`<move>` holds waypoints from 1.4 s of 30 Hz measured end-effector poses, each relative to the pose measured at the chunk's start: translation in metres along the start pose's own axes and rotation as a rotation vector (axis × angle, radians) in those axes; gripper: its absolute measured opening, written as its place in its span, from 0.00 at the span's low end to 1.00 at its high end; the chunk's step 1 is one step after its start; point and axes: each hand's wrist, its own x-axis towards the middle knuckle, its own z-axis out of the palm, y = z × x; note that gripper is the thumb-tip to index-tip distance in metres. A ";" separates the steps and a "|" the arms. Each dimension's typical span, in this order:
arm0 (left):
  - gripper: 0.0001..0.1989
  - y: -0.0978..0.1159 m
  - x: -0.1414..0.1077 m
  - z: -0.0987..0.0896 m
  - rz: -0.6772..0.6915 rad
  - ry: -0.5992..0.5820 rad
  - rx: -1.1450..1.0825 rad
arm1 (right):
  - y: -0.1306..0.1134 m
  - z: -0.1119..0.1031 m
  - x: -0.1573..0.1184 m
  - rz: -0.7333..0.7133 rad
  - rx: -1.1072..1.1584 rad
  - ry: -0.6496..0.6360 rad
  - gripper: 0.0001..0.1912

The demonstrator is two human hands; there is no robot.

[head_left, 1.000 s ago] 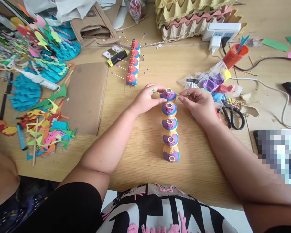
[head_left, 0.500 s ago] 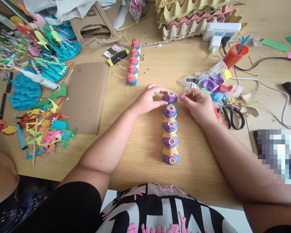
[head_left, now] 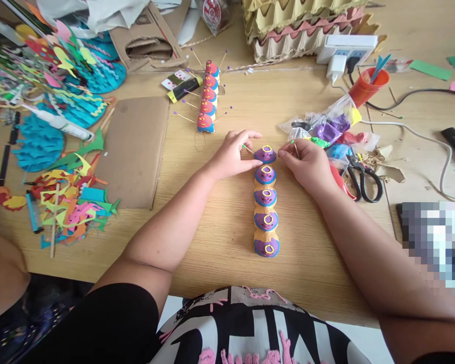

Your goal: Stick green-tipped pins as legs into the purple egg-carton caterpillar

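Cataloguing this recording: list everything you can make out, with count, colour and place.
Purple strip: one, purple-blue, yellow rings, centre
Green-tipped sticks: at least two, purple strip's far end
Red strip: one, red-blue, far centre
Table: one, wood-brown, beneath
Egg trays: several, yellow, pink, grey, far side
Power strip: one, white, far right
Cup: one, orange, right
Scissors: one pair, black, right
Bags: several, coloured contents, right
Cardboard pieces: at least two, brown, left
Paper scraps: many, mixed, left
Bottle: at least one, white, left
Left hand: one, bare, at purple strip
Right hand: one, bare, holding green-tipped stick
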 end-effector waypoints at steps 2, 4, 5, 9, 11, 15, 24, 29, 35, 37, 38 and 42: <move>0.33 -0.002 -0.001 0.001 -0.014 -0.006 -0.040 | 0.000 0.000 0.000 -0.005 -0.007 -0.006 0.06; 0.34 -0.004 -0.001 0.003 -0.025 -0.013 -0.080 | 0.000 0.000 0.000 -0.011 -0.013 -0.009 0.07; 0.34 -0.006 -0.001 0.004 -0.030 -0.016 -0.098 | 0.000 0.000 0.000 -0.013 -0.015 -0.010 0.07; 0.34 -0.007 0.000 0.005 -0.025 -0.027 -0.160 | 0.000 0.000 0.000 -0.008 -0.010 -0.022 0.06; 0.33 -0.005 0.000 0.004 -0.018 -0.032 -0.175 | 0.000 0.001 0.000 -0.006 -0.001 -0.028 0.05; 0.30 -0.001 0.000 0.003 -0.005 -0.028 -0.165 | 0.001 0.001 0.000 -0.010 0.011 -0.024 0.05; 0.29 -0.001 0.000 0.003 -0.008 -0.029 -0.166 | 0.001 0.000 0.000 -0.016 0.001 -0.009 0.07; 0.24 0.000 0.001 0.002 -0.011 -0.055 -0.168 | 0.001 0.000 0.000 -0.013 -0.003 0.009 0.10; 0.20 -0.004 0.002 0.005 0.020 -0.033 -0.164 | 0.003 0.001 -0.001 -0.010 0.007 0.015 0.08; 0.19 -0.005 0.002 0.005 0.016 -0.026 -0.138 | 0.003 0.001 -0.001 -0.013 0.007 0.018 0.08; 0.18 -0.005 0.002 0.005 0.012 -0.025 -0.127 | 0.003 0.000 -0.001 -0.014 0.004 0.016 0.08; 0.18 -0.003 0.002 0.005 0.006 -0.023 -0.114 | 0.002 -0.002 -0.001 -0.011 0.000 -0.007 0.06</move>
